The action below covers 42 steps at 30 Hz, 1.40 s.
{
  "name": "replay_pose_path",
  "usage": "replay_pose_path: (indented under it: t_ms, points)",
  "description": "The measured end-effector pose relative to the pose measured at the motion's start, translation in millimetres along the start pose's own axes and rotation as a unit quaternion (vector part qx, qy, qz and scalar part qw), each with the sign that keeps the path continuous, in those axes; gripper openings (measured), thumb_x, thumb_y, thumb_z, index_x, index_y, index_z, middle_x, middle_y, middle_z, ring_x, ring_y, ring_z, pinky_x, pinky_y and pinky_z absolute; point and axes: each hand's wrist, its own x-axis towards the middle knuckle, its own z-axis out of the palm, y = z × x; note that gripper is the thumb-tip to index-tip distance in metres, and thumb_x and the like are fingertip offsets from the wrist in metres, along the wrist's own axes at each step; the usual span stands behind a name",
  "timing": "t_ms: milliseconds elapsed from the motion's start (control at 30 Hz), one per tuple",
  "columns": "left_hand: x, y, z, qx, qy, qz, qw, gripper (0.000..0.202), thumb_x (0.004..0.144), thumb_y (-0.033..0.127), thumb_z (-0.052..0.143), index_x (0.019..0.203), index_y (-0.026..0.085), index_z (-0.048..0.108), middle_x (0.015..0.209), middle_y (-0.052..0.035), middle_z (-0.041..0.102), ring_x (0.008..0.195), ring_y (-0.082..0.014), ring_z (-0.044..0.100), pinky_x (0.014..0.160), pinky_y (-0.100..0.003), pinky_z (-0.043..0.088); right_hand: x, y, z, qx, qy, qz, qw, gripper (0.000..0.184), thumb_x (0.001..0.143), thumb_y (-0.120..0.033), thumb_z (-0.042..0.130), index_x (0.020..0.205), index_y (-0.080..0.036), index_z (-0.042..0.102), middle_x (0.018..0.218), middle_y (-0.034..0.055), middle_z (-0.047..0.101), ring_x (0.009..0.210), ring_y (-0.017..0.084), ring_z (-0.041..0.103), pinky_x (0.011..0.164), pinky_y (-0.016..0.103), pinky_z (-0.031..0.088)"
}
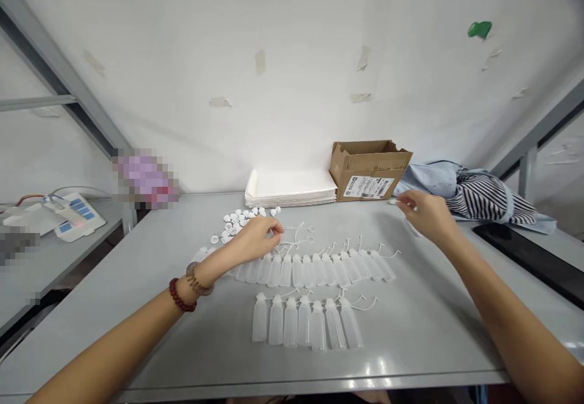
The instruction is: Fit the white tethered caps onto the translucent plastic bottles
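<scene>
My left hand (261, 236) is closed, fingers drawn together, over the far row of bottles. Whatever it may hold is hidden. Beside its fingertips lie thin white looped straps (301, 240). Small white caps (235, 224) are piled just behind and left of it. My right hand (424, 212) pinches a small white plastic piece (393, 201) near the front corner of a cardboard box. Translucent squeeze bottles lie in two rows, a far row (319, 270) and a near row (303, 325), with straps at their necks. My left wrist partly covers the far row's left end.
The open cardboard box (371, 176) stands against the wall, beside a stack of white sheets or envelopes (292, 190). Folded striped cloth (493, 194) and a long black object (529, 258) lie on the right. A power strip (77, 215) sits on the left-hand surface.
</scene>
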Motion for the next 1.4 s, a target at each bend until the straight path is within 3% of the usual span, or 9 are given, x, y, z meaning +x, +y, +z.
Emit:
replay_pose_path:
  t_ms: [133,267,400,600,767,900,1067,1233,1400]
  points:
    - [17.8,2.8,5.7,0.006,-0.044,0.017,0.999,0.017,0.067,0.018,0.054,0.074,0.017,0.069,0.074,-0.0051,0.070,0.073,-0.0222,0.064,0.063,-0.028,0.046,-2.7,37.8,-6.2,-0.062,-0.050,0.063,0.995,0.019,0.076,-0.032,0.057,0.084,-0.017,0.066,0.083,0.0140,0.071,0.079,0.033,0.065,0.068,0.040,0.044]
    - [26.4,6.5,15.9,0.017,-0.061,0.021,0.998,0.018,0.065,0.014,0.051,0.063,0.015,0.068,0.059,-0.0032,0.068,0.056,-0.0177,0.061,0.053,-0.025,0.043,-1.6,53.6,-1.9,-0.086,-0.103,0.112,0.985,0.029,0.074,-0.043,0.060,0.083,-0.017,0.068,0.076,0.0142,0.071,0.077,0.034,0.065,0.062,0.038,0.043]
    - [34.4,6.5,22.3,0.043,-0.014,0.012,0.999,0.020,0.068,0.013,0.050,0.065,0.014,0.069,0.066,-0.0059,0.071,0.063,-0.0189,0.064,0.059,-0.026,0.045,0.1,55.4,2.2,-0.087,-0.133,0.124,0.979,0.036,0.075,-0.046,0.059,0.092,-0.015,0.068,0.080,0.0139,0.072,0.076,0.031,0.066,0.060,0.035,0.044]
    - [44.1,-1.5,26.8,0.095,0.070,0.007,0.993,0.023,0.072,0.010,0.047,0.068,0.015,0.068,0.071,-0.0065,0.071,0.069,-0.0204,0.064,0.063,-0.027,0.044,-1.3,50.3,5.7,-0.090,-0.155,0.120,0.976,0.038,0.076,-0.042,0.061,0.100,-0.013,0.065,0.071,0.0097,0.071,0.063,0.024,0.065,0.055,0.030,0.043]
    - [38.6,-10.5,32.3,0.124,0.125,0.008,0.984,0.022,0.075,0.009,0.047,0.068,0.016,0.066,0.076,-0.0090,0.070,0.076,-0.0235,0.063,0.068,-0.030,0.045,-2.6,42.7,13.4,-0.107,-0.146,0.078,0.980,0.021,0.069,-0.033,0.066,0.081,-0.015,0.067,0.073,0.0095,0.070,0.075,0.026,0.065,0.057,0.029,0.042]
    - [30.5,-13.3,26.6,0.126,0.174,-0.007,0.977,0.020,0.077,0.012,0.048,0.071,0.017,0.066,0.082,-0.0091,0.071,0.084,-0.0249,0.063,0.072,-0.031,0.045,-6.1,31.2,20.4,-0.102,-0.136,0.043,0.984,0.014,0.070,-0.030,0.065,0.075,-0.017,0.067,0.074,0.0086,0.070,0.073,0.025,0.064,0.058,0.029,0.041]
    - [24.7,-8.9,13.0,0.100,0.230,-0.020,0.968,0.018,0.077,0.015,0.049,0.071,0.018,0.065,0.076,-0.0048,0.070,0.075,-0.0215,0.063,0.071,-0.030,0.045,-11.2,17.4,25.6,-0.069,-0.099,0.019,0.993,0.014,0.072,-0.030,0.062,0.077,-0.018,0.068,0.077,0.0095,0.070,0.072,0.026,0.065,0.058,0.031,0.040]
    - [22.0,-4.2,7.2,0.068,0.289,-0.012,0.955,0.014,0.076,0.017,0.052,0.069,0.018,0.063,0.072,-0.0034,0.068,0.073,-0.0205,0.060,0.070,-0.030,0.044,-13.6,4.9,23.9,0.006,-0.041,0.008,0.999,0.020,0.076,-0.031,0.059,0.084,-0.016,0.068,0.087,0.0112,0.073,0.080,0.028,0.066,0.068,0.034,0.044]
    - [19.0,-2.0,4.4,0.029,0.346,-0.004,0.938,0.012,0.077,0.019,0.052,0.072,0.018,0.063,0.075,-0.0029,0.068,0.073,-0.0187,0.059,0.070,-0.030,0.044,-17.8,-7.2,20.1,0.105,-0.005,0.012,0.994,0.025,0.076,-0.038,0.059,0.085,-0.017,0.068,0.070,0.0054,0.072,0.070,0.024,0.067,0.067,0.033,0.047]
